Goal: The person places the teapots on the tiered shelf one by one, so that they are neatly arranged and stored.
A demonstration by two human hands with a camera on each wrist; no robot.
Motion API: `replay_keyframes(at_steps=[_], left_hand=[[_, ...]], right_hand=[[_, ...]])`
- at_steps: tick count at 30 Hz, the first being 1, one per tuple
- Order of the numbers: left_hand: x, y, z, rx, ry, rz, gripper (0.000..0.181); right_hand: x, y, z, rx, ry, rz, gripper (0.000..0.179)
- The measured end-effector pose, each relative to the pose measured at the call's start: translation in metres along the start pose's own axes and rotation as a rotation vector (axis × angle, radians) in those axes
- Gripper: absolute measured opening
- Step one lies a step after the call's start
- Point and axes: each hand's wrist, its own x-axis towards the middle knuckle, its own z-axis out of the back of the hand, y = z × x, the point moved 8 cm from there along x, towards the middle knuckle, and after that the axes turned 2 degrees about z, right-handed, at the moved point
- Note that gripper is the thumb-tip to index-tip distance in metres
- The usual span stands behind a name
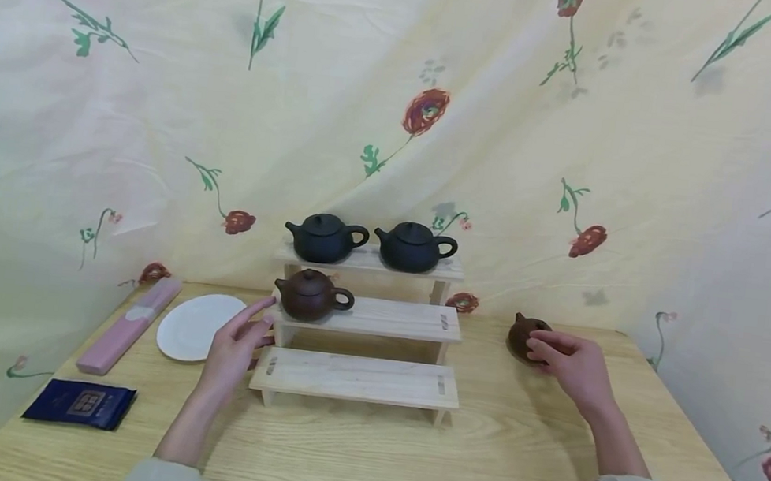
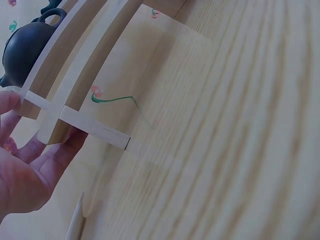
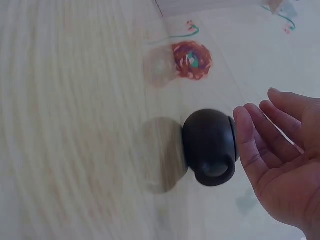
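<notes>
A brown teapot (image 1: 521, 337) rests upright on the table at the right. My right hand (image 1: 573, 367) is at its lid, fingers fairly straight; in the right wrist view the thumb (image 3: 247, 145) overlaps the lid's edge, hiding the knob, while the handle stays free. My left hand (image 1: 235, 344) is at the left end of a pale wooden stepped stand (image 1: 355, 380), fingers spread beside its middle shelf. Another brown teapot (image 1: 308, 296) sits on that shelf, just by the left fingertips. Two black teapots (image 1: 324, 239) (image 1: 410, 247) stand on the top shelf.
Left of the stand lie a white plate (image 1: 197, 328), a long pink box (image 1: 129, 326) and a dark blue packet (image 1: 81, 404). A flowered cloth (image 1: 350, 46) hangs behind the wooden table (image 1: 367, 468) and along its sides.
</notes>
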Motion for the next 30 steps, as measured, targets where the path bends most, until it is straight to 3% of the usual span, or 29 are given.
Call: replay_keyframes(at_steps=[13, 23, 30], left_hand=[[-0.001, 0.0, 0.001, 0.006, 0.004, 0.001, 0.045], [-0.001, 0.0, 0.0, 0.011, 0.001, -0.005, 0.045], [0.0, -0.001, 0.0, 0.022, -0.002, -0.023, 0.044]], right_hand=[[-0.01, -0.025, 0.023, -0.012, -0.123, -0.062, 0.049], [-0.013, -0.036, 0.034, 0.049, -0.256, -0.108, 0.047], [-0.013, -0.042, 0.032, -0.007, -0.23, -0.169, 0.048]])
